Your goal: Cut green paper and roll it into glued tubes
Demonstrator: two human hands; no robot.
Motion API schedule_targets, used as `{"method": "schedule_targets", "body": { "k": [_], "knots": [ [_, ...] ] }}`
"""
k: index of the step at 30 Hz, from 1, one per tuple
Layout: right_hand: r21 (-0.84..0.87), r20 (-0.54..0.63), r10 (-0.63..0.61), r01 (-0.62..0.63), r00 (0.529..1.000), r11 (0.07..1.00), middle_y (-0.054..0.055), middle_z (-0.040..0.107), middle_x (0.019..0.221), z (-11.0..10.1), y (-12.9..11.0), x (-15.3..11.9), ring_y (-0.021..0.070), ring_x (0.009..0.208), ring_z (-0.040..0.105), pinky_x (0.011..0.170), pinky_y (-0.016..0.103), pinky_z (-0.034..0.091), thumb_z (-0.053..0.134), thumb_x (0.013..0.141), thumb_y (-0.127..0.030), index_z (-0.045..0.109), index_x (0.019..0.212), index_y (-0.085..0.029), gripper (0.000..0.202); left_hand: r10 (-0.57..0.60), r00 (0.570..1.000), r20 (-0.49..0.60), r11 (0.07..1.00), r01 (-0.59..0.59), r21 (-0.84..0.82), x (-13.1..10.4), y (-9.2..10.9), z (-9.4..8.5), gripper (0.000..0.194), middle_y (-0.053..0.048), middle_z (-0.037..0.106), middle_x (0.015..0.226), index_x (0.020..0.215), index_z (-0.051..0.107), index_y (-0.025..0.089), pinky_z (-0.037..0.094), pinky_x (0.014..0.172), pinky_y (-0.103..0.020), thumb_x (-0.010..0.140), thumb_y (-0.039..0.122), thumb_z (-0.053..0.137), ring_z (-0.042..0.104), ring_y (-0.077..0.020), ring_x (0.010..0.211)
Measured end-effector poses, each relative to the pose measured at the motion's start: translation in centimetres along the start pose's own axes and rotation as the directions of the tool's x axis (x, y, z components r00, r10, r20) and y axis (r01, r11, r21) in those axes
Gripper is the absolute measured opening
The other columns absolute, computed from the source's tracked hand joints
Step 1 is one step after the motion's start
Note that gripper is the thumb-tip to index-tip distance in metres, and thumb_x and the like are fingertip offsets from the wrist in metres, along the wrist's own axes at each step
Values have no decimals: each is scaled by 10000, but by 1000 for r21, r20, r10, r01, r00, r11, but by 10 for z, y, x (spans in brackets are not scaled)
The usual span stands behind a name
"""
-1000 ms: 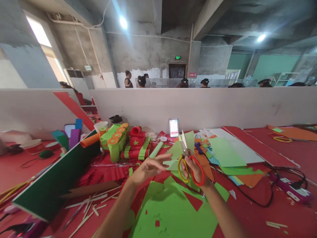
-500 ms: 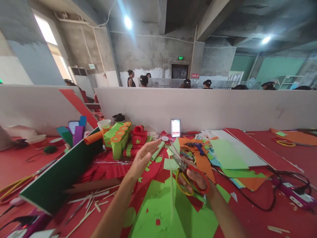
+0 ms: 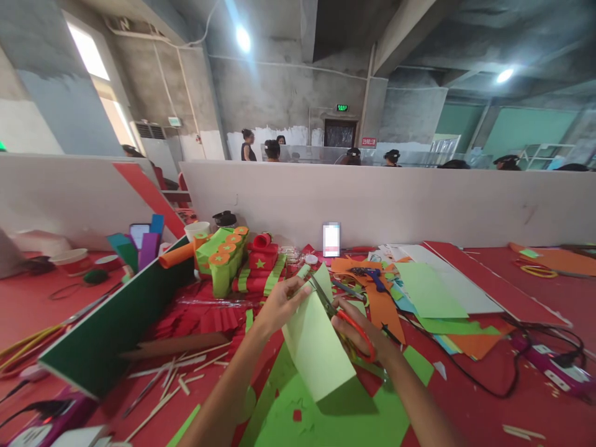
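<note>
My left hand (image 3: 285, 303) pinches the upper left edge of a light green paper sheet (image 3: 319, 351), which hangs tilted down over the table. In my right hand (image 3: 356, 326) is a pair of scissors (image 3: 348, 324) with red and yellow handles, my fingers through the loops. The blades lie against the top of the sheet, close to my left fingertips. Beneath is a brighter green sheet (image 3: 279, 416) with a small red scrap on it.
Green and red paper models (image 3: 226, 261) stand at the back left beside a dark green board (image 3: 116, 329). A phone (image 3: 331, 239) leans on the white partition (image 3: 395, 205). A glue gun (image 3: 375, 277), paper sheets (image 3: 433, 288) and a power strip (image 3: 554, 366) lie to the right.
My left hand, open before, is now closed on the light green sheet. That sheet, seen edge-on before, now faces up broadly. The scissors stay in my right hand.
</note>
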State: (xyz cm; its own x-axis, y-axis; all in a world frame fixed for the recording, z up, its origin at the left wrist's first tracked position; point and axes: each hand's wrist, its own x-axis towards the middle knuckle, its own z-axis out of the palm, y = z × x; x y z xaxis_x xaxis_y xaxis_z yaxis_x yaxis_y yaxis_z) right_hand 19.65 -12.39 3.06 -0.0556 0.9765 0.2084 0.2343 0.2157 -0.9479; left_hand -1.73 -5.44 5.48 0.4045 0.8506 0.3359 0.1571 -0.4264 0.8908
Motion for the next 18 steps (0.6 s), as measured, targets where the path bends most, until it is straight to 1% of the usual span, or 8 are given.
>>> {"method": "schedule_targets", "body": {
  "k": [1,2,3,4,7,10,14,18],
  "knots": [
    [-19,111,9,-7,994,1000,-50,534,586,1,-2,0,169,542,551,536,269,447,634,780,-603,533,836,-249,372,0,1000,4,1000,0,15,0,0,0,400,31,452,650,726,532,162,331,555,-228,872,534,555,434,-111,607],
    [-33,220,15,-8,975,999,-59,517,580,1,-3,0,156,522,530,536,264,441,600,812,-612,515,860,-251,374,0,1000,4,1000,0,27,0,0,0,401,32,445,647,723,526,162,325,553,-230,883,530,539,425,-110,602],
    [-43,300,14,-1,954,999,-63,505,585,1,-6,0,148,516,515,541,262,438,566,840,-619,495,882,-253,375,0,1000,3,999,0,36,0,-1,0,400,35,434,645,717,518,164,318,549,-232,892,524,527,414,-108,596],
    [-51,331,4,14,943,999,-62,499,596,1,-8,0,145,520,506,546,263,435,537,860,-628,478,896,-254,381,0,1000,2,999,0,46,0,-2,0,397,39,423,643,712,508,166,310,545,-233,899,516,517,403,-107,592],
    [-76,322,-39,67,946,995,-37,489,663,3,-14,0,157,577,498,559,273,425,467,879,-673,443,903,-255,420,-1,1000,5,996,1,90,0,-5,-3,380,44,395,639,702,486,172,293,538,-236,917,485,495,382,-108,591],
    [-88,330,-46,80,943,993,-24,461,694,5,-14,0,162,597,469,551,274,398,437,869,-709,418,897,-254,456,4,1000,9,988,-6,157,0,-8,-6,366,42,385,642,695,470,177,288,543,-245,929,458,475,378,-115,600],
    [-64,363,-56,85,930,994,-31,423,700,6,-4,1,154,601,421,566,273,375,385,885,-713,376,874,-250,463,13,999,42,975,-22,223,0,-11,-9,355,43,360,643,688,450,182,277,549,-256,940,433,451,363,-119,601],
    [-80,376,-90,130,922,988,-42,362,720,7,8,5,138,599,329,563,265,337,321,886,-734,377,888,-241,497,10,998,69,962,-29,271,1,-10,-9,346,45,354,646,679,429,186,281,562,-261,943,409,442,360,-120,608]
  ]
}}
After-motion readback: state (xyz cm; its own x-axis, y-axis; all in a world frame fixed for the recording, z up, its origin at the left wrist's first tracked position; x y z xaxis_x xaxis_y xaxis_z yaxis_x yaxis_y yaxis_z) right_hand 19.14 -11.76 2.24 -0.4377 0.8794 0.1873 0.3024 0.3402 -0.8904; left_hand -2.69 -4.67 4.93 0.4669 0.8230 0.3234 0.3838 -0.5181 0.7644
